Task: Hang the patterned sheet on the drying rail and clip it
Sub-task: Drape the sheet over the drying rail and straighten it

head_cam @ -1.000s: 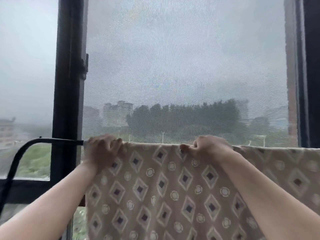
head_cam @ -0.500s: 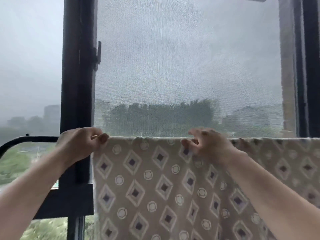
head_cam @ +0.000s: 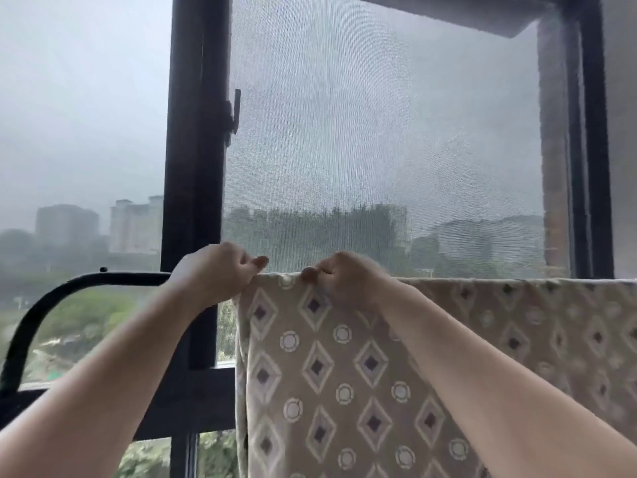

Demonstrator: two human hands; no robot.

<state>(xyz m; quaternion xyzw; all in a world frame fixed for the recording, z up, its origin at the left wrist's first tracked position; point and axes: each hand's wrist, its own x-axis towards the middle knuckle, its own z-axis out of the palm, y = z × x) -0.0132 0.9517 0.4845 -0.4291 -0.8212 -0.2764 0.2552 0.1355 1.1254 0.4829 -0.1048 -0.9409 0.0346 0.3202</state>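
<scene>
Across the lower right of the frame: patterned sheet, beige with diamonds and rings, draped over the drying rail. Its top fold runs level from just right of frame centre to the right edge, and its body hangs straight down out of view. Its left edge falls vertically below centre.

Left hand: fingers curled, thumb forward, gripping the sheet's top left corner at the rail.

Right hand: fingers curled, pinching the top fold just beside the left hand.

Rail: black tube, bare at centre left, where it bends down toward the lower left corner; the rest is covered by cloth.

Clips: none visible on the sheet, on the rail or in either hand.

Status, as judged: hanging is largely done, with the hands apparently settling or smoothing the left end. Clipping is not yet begun; a clip has to be fetched from outside the view.

Surroundings: dark window frame upright at centre; mesh screen behind the rail; hazy buildings and trees beyond.
</scene>
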